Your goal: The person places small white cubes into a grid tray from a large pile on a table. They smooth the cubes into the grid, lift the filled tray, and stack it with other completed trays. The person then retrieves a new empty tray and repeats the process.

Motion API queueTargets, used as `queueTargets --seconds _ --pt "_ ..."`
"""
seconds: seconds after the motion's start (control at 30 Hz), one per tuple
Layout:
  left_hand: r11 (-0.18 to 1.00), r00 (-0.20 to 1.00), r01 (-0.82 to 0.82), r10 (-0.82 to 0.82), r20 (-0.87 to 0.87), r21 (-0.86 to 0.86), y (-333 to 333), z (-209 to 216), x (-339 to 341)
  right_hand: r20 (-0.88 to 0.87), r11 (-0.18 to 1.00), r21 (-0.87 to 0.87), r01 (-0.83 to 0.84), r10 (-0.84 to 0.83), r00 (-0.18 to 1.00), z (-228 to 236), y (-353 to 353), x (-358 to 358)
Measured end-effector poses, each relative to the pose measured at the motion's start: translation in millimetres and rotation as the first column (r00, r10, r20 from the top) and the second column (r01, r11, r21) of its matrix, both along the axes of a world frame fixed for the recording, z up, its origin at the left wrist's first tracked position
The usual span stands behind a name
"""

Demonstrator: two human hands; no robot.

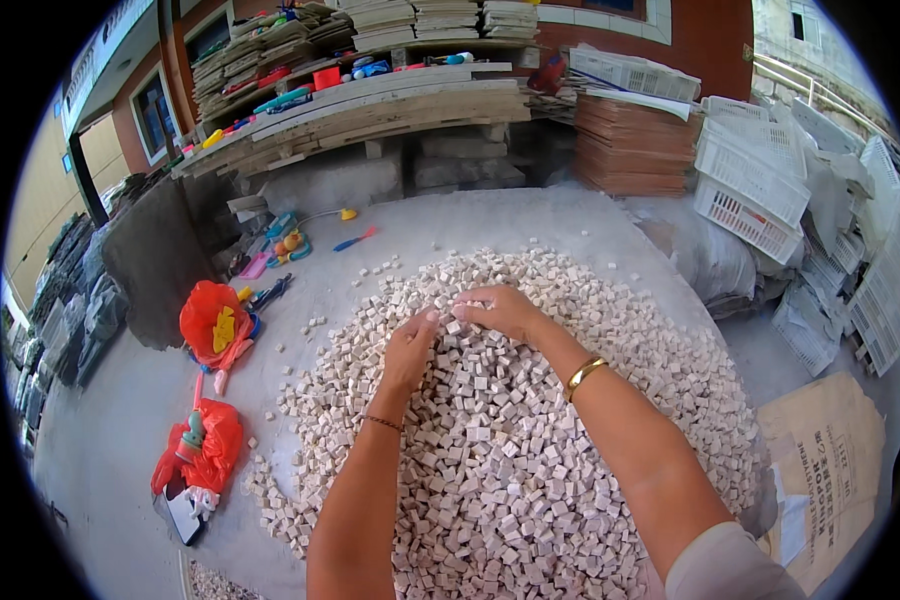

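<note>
A broad heap of small pale stone cubes [510, 450] spreads in front of me, and both my forearms reach across it. At the far part of the heap my left hand [408, 350] rests with its fingers curled inward and its thumb uppermost; what it holds, if anything, is hidden. Close to its right, my right hand [500, 310] has its thumb and fingers drawn together among the cubes, the fingertips pointing toward the left hand. Whether a cube sits between them is too small to tell. The two hands are slightly apart.
Left of the heap lie two red plastic bags [210, 440], a phone [183, 512] and colourful toys [288, 242]. Planks on stone blocks [370, 110] line the back. White crates [750, 180] and a brown paper sack [830, 460] are at right.
</note>
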State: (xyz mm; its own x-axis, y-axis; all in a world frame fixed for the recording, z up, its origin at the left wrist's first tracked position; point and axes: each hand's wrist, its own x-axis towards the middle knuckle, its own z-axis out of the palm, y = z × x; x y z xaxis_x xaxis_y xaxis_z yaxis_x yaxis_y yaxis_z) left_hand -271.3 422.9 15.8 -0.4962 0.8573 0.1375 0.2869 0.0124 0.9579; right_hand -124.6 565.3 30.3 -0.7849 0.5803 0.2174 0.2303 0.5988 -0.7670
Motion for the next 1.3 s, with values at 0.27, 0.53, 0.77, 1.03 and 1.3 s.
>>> queueTargets --seconds 0.27,0.53,0.77,1.03,1.3 --pt "0.997 0.959 -0.065 0.051 0.28 0.043 -56 8 47 -0.161 0.96 -0.265 -0.094 0.052 0.986 11 -70 24" --pt "0.996 0.963 -0.05 0.029 0.266 0.073 -133 26 110 -0.109 0.945 -0.31 -0.1 0.069 0.992 17 -139 78" --pt "0.991 0.973 -0.072 0.044 0.224 0.115 -188 24 159 -0.172 0.96 -0.26 -0.104 0.06 0.983 10 -195 124" --pt "1.0 0.979 0.031 -0.031 0.202 0.002 -235 32 204 -0.258 0.99 -0.128 -0.062 0.028 0.966 7 -253 182" --pt "0.998 0.998 0.015 -0.011 -0.07 0.061 -275 6 219 -0.285 1.0 -0.021 -0.011 0.005 0.959 24 -307 213"
